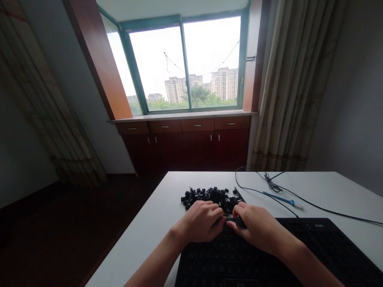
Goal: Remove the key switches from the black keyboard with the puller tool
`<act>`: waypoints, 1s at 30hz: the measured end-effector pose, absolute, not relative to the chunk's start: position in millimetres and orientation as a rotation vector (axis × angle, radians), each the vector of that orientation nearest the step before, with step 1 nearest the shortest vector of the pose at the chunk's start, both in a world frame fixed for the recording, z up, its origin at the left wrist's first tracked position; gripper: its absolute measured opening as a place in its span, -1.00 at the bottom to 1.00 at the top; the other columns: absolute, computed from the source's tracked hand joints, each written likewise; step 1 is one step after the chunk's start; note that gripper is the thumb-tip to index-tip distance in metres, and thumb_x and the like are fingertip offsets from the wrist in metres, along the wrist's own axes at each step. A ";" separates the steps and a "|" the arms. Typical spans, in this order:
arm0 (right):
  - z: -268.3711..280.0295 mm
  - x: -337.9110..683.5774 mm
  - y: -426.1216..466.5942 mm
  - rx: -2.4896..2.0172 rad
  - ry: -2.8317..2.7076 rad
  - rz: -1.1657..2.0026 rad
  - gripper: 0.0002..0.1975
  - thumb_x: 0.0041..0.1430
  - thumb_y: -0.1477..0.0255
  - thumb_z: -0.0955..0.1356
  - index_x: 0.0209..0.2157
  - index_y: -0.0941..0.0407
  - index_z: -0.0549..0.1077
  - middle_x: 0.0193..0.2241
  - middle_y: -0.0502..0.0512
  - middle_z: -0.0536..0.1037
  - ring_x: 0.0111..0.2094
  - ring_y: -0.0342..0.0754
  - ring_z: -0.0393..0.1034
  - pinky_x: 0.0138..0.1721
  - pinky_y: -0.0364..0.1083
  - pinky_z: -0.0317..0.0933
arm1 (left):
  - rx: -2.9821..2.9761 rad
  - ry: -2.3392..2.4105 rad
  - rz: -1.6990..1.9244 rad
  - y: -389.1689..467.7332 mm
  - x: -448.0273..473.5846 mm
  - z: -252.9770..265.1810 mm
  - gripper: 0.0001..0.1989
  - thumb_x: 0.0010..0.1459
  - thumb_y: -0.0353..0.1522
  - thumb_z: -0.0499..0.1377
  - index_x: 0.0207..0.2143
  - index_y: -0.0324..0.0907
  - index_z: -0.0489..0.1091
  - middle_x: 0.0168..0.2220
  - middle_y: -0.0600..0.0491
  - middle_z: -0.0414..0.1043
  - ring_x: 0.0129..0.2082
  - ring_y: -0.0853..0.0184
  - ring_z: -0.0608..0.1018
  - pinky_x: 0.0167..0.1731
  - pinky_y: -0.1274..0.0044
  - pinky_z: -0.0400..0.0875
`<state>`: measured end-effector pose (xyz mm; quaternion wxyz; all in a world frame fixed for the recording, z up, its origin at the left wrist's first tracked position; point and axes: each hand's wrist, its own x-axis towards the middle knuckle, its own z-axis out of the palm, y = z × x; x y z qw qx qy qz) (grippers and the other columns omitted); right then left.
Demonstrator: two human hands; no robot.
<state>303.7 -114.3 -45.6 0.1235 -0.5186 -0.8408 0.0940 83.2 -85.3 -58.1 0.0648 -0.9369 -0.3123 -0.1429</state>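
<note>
A black keyboard [314,255] lies on the white table [155,223] in front of me, with its keycaps off over much of its surface. My left hand [199,221] and my right hand [259,227] meet over its far left corner, fingers curled. Between the fingertips sits a small thin metal tool [228,216] and what looks like a dark keycap; which hand holds which part I cannot tell. Just beyond my hands lies a pile of several loose black keycaps [209,196].
A black cable [317,205] runs from the keyboard across the table's far right. A blue brush-like tool [283,199] lies beside it. Beyond the table are a dark wooden cabinet [191,143] under a window, and curtains on both sides.
</note>
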 end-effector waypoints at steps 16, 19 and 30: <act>-39.5 317.1 -107.4 -1.538 -2.451 0.560 -0.71 0.26 0.14 0.33 -0.28 0.07 0.52 -0.27 0.10 0.56 -0.26 0.05 0.46 -0.28 -0.07 0.14 | -2.940 -0.924 -0.598 -94.9 98.6 -56.8 -0.83 0.24 -0.35 0.07 -0.44 -0.17 0.31 -0.44 0.14 0.47 -0.45 0.43 0.44 -0.38 0.53 0.24; -40.6 321.8 -105.3 -1.551 -2.434 0.556 -0.72 0.24 0.14 0.34 -0.31 0.06 0.51 -0.30 0.08 0.57 -0.30 0.02 0.45 -0.31 -0.08 0.12 | -2.950 -0.944 -0.585 -95.6 96.8 -52.0 -0.78 0.30 -0.32 0.03 -0.41 -0.16 0.34 -0.43 0.13 0.47 -0.44 0.43 0.45 -0.36 0.52 0.26; -35.1 346.8 -92.9 -1.609 -2.364 0.619 -0.73 0.20 0.17 0.38 -0.34 0.09 0.57 -0.39 0.15 0.58 -0.37 0.02 0.43 -0.39 -0.10 0.11 | -2.810 -1.133 -0.592 -83.4 79.0 -48.6 -0.59 0.40 -0.23 -0.09 -0.49 -0.21 0.26 -0.50 0.09 0.37 -0.51 0.46 0.36 -0.44 0.52 0.12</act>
